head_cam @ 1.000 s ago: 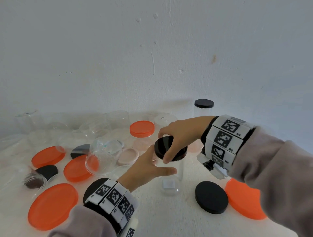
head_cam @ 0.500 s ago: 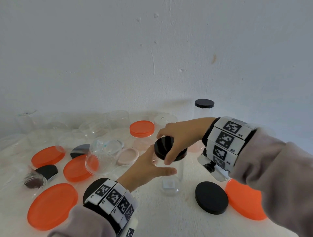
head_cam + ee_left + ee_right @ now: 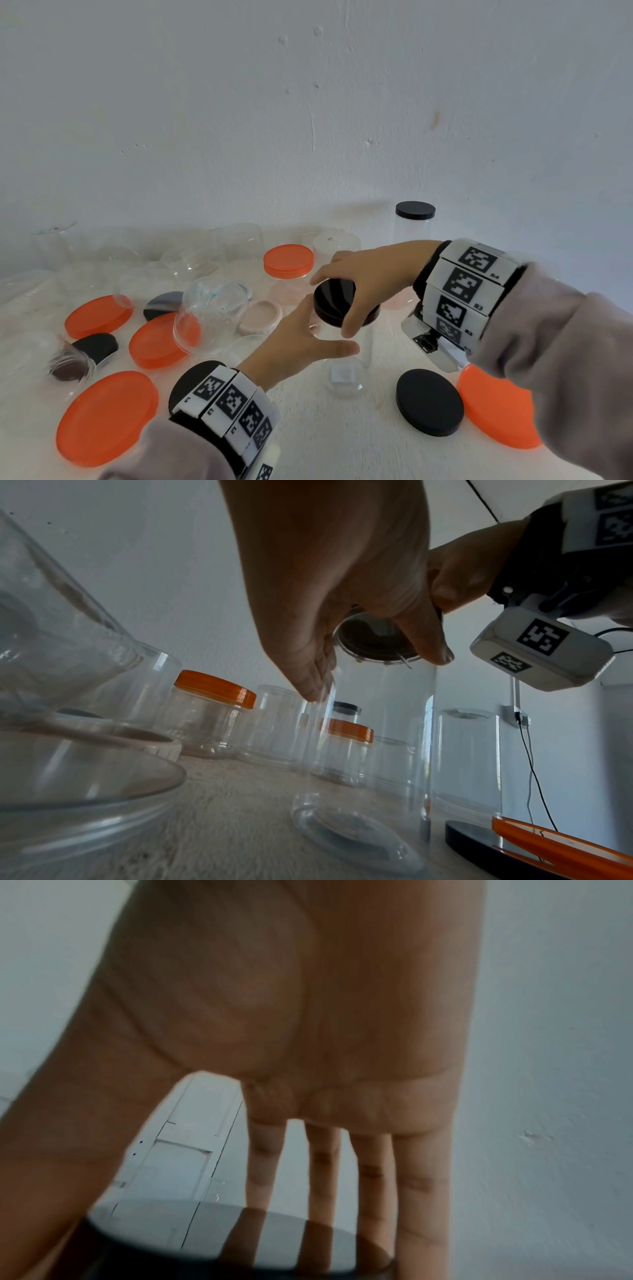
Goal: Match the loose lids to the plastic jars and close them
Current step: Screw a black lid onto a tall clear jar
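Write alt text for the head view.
Right hand grips a black lid atop a tall clear jar that the left hand holds. Orange lids and empty jars lie around on the table.

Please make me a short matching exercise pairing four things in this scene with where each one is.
Things:
1. right hand
2. left hand
3. loose black lid
4. orange-lidded jar

Places:
A. flat on the table, near right
B. gripping the black lid on the tall clear jar
C. standing behind the hands
D. holding the tall clear jar's side

Pairs: 1-B, 2-D, 3-A, 4-C
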A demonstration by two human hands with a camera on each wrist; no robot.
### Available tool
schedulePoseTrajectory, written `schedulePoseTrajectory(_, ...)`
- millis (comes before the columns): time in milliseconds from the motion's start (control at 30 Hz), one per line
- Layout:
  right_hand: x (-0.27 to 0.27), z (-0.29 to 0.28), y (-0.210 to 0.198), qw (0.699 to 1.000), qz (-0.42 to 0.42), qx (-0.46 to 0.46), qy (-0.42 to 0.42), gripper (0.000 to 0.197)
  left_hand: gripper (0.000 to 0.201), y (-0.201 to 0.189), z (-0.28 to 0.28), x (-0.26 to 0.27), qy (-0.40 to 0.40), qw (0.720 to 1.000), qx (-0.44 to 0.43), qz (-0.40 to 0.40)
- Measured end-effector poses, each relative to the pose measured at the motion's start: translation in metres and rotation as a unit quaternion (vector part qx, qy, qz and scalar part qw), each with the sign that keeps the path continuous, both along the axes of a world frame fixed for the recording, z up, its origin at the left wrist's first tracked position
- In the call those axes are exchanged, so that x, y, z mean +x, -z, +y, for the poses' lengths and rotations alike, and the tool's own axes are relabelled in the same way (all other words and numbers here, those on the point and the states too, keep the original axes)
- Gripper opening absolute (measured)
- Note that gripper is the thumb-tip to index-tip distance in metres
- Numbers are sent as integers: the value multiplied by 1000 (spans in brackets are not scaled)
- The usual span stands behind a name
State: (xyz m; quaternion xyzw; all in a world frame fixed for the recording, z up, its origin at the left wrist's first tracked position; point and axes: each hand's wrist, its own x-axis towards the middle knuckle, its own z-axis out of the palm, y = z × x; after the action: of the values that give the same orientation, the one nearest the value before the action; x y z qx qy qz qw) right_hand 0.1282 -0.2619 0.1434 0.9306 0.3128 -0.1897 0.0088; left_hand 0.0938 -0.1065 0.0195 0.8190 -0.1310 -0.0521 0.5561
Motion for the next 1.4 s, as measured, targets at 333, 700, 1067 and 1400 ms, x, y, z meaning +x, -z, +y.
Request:
schedulePoseTrajectory(333, 1, 0, 11, 998, -62, 27, 18, 80, 98, -1, -1, -1, 17, 1000, 0, 4)
schedulePoseTrajectory(700, -1, -10, 13, 996, -44, 78, 0, 73, 93, -3, -1, -4, 0, 1000, 8, 0)
schedulePoseTrajectory(1067, -6, -18, 23, 992, -44, 114, -23, 70, 95, -6, -2, -6, 5, 1000, 14, 1)
schedulePoseTrajectory(1400, -13, -22, 41, 984, -92, 152, -21, 65, 85, -9, -6, -10, -11, 1000, 24, -11)
